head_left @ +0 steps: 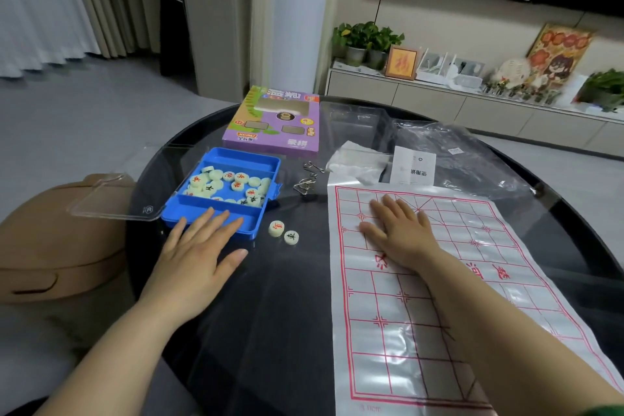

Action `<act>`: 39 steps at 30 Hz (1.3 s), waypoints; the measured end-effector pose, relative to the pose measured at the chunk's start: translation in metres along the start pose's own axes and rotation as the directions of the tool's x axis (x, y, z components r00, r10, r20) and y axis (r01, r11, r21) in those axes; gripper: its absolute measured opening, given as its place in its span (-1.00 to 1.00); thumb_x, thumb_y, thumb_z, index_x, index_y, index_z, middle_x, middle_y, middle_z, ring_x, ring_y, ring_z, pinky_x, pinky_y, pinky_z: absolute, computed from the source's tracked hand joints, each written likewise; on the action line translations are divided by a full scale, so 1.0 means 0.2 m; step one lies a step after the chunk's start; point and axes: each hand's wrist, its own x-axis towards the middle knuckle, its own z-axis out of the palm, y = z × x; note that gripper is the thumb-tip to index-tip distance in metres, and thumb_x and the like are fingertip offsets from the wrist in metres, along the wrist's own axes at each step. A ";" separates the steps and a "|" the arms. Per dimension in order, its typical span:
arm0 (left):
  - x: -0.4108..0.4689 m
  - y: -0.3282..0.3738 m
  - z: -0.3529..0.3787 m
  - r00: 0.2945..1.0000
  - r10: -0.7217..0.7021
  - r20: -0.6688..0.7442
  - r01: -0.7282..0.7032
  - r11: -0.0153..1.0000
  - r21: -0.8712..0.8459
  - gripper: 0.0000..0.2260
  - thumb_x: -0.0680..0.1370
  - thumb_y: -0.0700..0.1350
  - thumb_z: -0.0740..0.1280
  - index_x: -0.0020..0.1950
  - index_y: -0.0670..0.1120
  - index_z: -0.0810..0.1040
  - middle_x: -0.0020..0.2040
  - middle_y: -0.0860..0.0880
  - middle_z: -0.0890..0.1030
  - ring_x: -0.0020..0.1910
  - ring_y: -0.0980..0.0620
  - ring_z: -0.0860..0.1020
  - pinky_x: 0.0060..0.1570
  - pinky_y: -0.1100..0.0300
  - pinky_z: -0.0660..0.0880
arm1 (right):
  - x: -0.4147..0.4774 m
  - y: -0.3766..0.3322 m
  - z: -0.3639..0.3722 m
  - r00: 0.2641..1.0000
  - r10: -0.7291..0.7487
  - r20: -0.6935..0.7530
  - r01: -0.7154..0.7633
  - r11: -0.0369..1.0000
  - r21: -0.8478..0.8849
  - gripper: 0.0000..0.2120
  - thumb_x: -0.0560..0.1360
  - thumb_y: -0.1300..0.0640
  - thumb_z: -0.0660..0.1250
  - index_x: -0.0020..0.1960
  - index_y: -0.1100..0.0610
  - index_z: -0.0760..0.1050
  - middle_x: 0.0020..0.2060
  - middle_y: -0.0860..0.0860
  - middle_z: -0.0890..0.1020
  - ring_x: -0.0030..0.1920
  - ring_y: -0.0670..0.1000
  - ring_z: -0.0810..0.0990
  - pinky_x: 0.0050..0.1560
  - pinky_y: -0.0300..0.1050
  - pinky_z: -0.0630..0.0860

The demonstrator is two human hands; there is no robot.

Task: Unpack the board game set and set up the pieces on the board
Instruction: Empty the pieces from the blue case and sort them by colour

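Head view shows both hands flat with straight fingers, holding nothing: the right hand (400, 233) presses on the board sheet (381, 348), and the left hand (199, 246) touches the near edge of the blue case (236, 159). The sheet is thin and creased, so it may slide on the glossy table (270, 314) or curl up once released, which would shift any pieces on it. The two loose pieces (283, 232) beside the case could roll if bumped. The sheet is white with a red grid and lies on the table's right side. The pale round pieces (233, 184), with red or black characters, lie mixed in the case.
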 end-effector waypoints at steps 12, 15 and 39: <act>0.01 -0.05 0.04 0.987 0.039 -0.154 -0.046 0.998 -0.043 -0.40 0.56 0.19 -0.20 0.11 0.02 0.60 0.11 0.04 0.62 0.16 0.02 0.55 0.29 0.10 0.08 | 0.06 -0.35 -0.07 0.948 -0.202 -0.245 0.249 0.953 0.175 -0.60 0.51 0.05 0.26 0.33 0.10 0.37 0.32 0.03 0.42 0.33 0.05 0.33 0.28 -0.22 0.18; 0.02 -0.07 0.06 0.953 0.064 -0.297 -0.075 0.997 -0.025 -0.57 0.54 0.07 0.00 -0.07 -0.01 0.67 -0.08 0.05 0.68 -0.05 0.00 0.64 0.15 0.05 0.15 | 0.05 -0.54 -0.08 0.905 -0.354 -0.238 0.410 0.876 0.253 -0.67 0.49 0.14 0.29 0.24 0.12 0.46 0.22 0.02 0.50 0.25 0.03 0.41 0.18 -0.30 0.25; 0.07 -0.18 0.07 0.868 0.003 -0.496 -0.098 0.981 -0.166 -0.86 0.30 0.00 0.34 -0.24 0.03 0.67 -0.27 0.14 0.66 -0.02 0.13 0.39 0.18 0.15 0.10 | 0.27 -1.01 -0.19 0.847 -0.425 0.318 0.490 0.857 -0.159 -0.65 0.51 0.16 0.26 0.29 0.15 0.37 0.22 0.10 0.46 0.18 0.07 0.45 0.10 -0.15 0.39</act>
